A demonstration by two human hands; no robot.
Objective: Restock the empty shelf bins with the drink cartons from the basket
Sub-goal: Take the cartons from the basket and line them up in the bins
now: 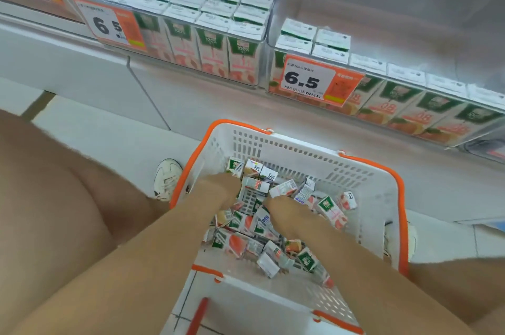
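Now you're holding both hands down in basket (pixel 300 150): left hand (pixel 218 187) and right hand (pixel 284 209) sitting among jumbled drink cartons (pixel 330 209), fingers hidden, grip impossible to tell. Risk, as I judge it: you're grabbing blind, so cartons may slip or get crushed before reaching half-empty shelf bin (pixel 382 20).

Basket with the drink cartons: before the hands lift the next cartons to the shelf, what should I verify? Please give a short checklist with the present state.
1. Stock in the basket: ok, many drink cartons lie loose inside.
2. Hold of the left hand: cannot tell, its fingertips are hidden among cartons.
3. Hold of the right hand: cannot tell, same reason.
4. Room in the right bin: ok, mostly its front row is filled.
5. Room in the left bin: not ok, it looks full.
6. Way up to the shelf: ok, nothing stands between.
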